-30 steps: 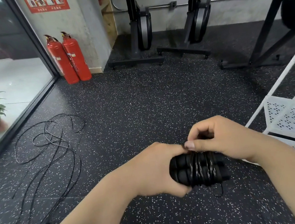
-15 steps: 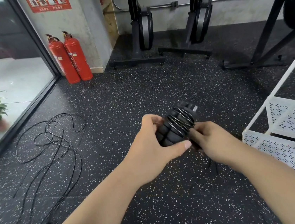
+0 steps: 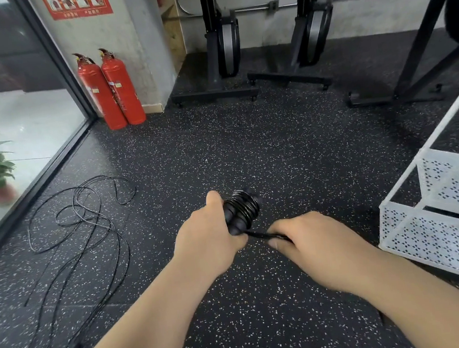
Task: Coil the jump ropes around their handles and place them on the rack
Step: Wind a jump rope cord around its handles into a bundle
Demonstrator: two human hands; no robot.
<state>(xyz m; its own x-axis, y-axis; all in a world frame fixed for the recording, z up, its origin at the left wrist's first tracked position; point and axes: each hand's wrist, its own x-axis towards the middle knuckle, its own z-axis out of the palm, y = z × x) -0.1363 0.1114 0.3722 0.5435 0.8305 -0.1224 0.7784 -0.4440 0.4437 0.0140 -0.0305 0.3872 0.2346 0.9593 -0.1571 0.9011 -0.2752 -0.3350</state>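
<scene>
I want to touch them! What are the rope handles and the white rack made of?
Handles look like matt black foam or rubber, going by their ribbed bumps. Rack seems white painted metal: punched holes, thin bars.

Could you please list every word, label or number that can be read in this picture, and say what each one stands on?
Nothing is legible.
On the red sign on the pillar: pictograms with captions, too blurred to read.
On the left fire extinguisher: small label, unreadable.
On the right fire extinguisher: small label, unreadable.
On the jump rope handles and white rack: no print visible.
</scene>
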